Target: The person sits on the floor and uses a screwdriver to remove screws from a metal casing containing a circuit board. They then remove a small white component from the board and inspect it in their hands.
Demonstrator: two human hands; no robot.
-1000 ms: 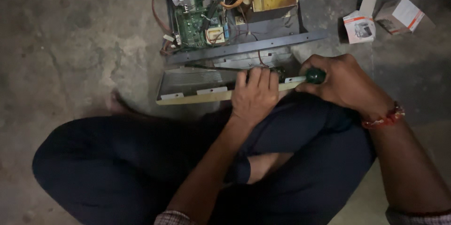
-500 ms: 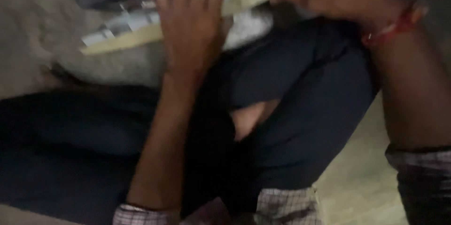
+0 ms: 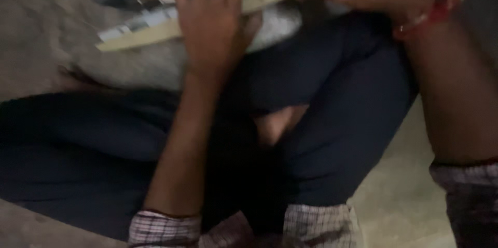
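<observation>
No package, sign or screen is seen in the head view. The only label-like marks are found on a cream strip (image 3: 136,37) that is laid slantwise along the top edge. Small white rectangular patches (image 3: 111,33) are set in a row along its upper face, left of the left hand (image 3: 212,25), by which the strip's middle is covered. More pale squares are glimpsed right of that hand. Because of heavy blur, it cannot be told whether they are stickers.
</observation>
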